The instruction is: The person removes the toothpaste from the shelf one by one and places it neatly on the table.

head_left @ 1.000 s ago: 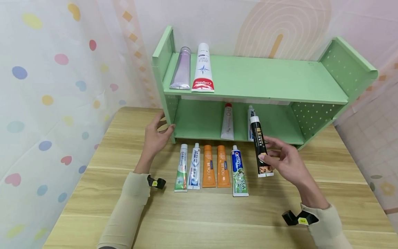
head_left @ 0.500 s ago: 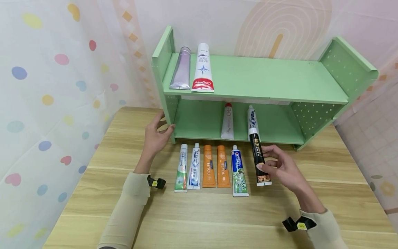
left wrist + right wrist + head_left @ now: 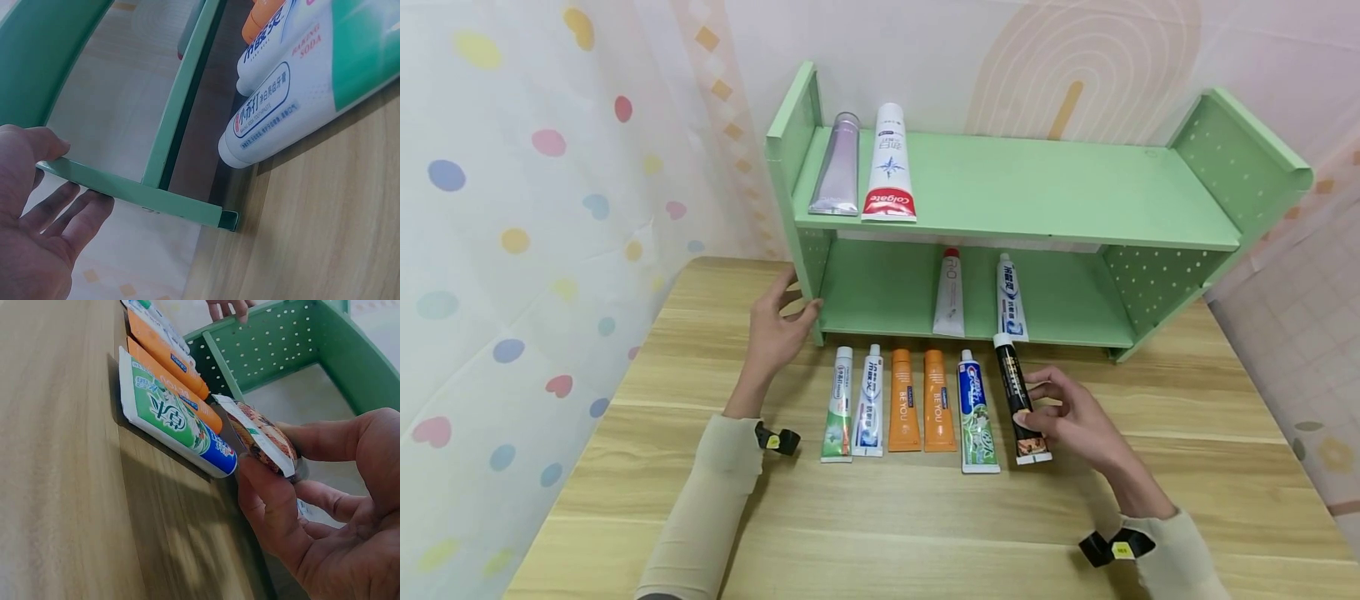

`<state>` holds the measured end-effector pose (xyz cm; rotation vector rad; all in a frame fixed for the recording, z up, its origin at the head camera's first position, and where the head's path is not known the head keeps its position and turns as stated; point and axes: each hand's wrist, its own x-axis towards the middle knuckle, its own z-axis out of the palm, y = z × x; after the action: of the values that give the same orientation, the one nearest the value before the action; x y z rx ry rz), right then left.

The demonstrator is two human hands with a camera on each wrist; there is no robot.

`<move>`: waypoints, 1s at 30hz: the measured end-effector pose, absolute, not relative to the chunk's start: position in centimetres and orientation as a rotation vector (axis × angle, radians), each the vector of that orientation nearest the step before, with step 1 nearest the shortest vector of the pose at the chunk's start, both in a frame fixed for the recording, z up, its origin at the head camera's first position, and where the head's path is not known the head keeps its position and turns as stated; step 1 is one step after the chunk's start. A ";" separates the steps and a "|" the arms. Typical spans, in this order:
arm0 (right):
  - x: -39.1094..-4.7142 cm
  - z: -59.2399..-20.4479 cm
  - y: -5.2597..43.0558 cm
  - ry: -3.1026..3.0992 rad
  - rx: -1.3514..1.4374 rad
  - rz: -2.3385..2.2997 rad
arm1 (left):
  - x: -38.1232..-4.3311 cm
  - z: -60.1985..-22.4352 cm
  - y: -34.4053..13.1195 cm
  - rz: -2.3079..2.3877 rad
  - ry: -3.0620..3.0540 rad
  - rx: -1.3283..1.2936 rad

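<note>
My right hand [image 3: 1073,418] pinches a black toothpaste tube [image 3: 1019,398] between thumb and fingers, its white cap pointing toward the shelf. In the right wrist view the tube's brown-patterned crimped end [image 3: 265,434] faces the camera, close above the table. My left hand [image 3: 781,327] grips the side panel of a green two-tier shelf [image 3: 1052,183], thumb on one face and fingers on the other, as the left wrist view shows at the panel [image 3: 131,189]. Just left of the black tube lies a blue-and-green toothpaste tube [image 3: 977,417].
Two orange tubes [image 3: 904,404], a white-and-blue tube [image 3: 869,404] and a green-and-white tube [image 3: 837,408] continue the row. On the lower tier lie a red-capped tube [image 3: 950,296] and a white-blue tube [image 3: 1011,296]; above, a lilac tube [image 3: 837,167] and a Colgate tube [image 3: 891,167].
My right hand has carried the black tube down and toward me, from in front of the lower tier to beside the row on the table. The left hand stays on the shelf panel.
</note>
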<state>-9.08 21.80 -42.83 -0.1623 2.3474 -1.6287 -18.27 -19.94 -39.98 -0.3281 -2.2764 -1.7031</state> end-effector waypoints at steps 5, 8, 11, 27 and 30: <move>-9.1 -43.0 21.7 2.347 -0.155 -1.619 | -19.3 -41.8 -20.6 -1.707 -2.264 -0.316; -9.0 -43.1 21.7 2.334 -0.134 -1.609 | -19.5 -42.2 -20.8 -1.708 -2.260 -0.322; -8.8 -43.3 21.6 2.312 -0.092 -1.594 | -19.1 -41.6 -20.5 -1.710 -2.266 -0.323; -9.0 -44.6 20.7 2.403 0.042 -1.423 | -18.0 -39.8 -19.9 -1.724 -2.263 -0.329; -9.0 -44.8 20.6 2.469 0.007 -1.363 | -18.0 -39.7 -19.8 -1.724 -2.261 -0.329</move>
<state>-8.98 20.60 -44.85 0.0074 2.4687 -1.3634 -18.02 -19.82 -39.75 -0.3290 -2.2607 -1.7240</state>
